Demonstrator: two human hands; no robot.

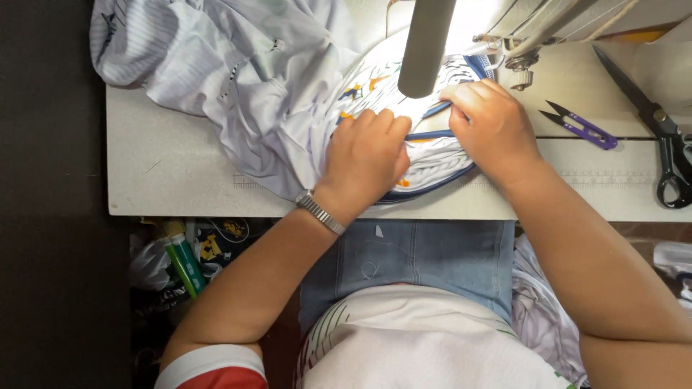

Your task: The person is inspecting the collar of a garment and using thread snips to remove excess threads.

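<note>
A white striped garment (245,72) with blue trim and small orange and blue prints lies bunched on the sewing table (166,166). My left hand (367,155), with a metal watch at the wrist, presses flat on the fabric with fingers curled. Just to its right, my right hand (490,122) pinches the blue-edged fabric next to the sewing machine head (519,36). A grey cylindrical part (425,43) of the machine hangs over the fabric between the hands and hides the spot under it.
Small purple thread snips (584,128) lie right of my right hand. Large black scissors (659,137) rest near the table's right edge. More fabric hangs at my right side (540,310). Under the table at left sits clutter, including a green bottle (184,263).
</note>
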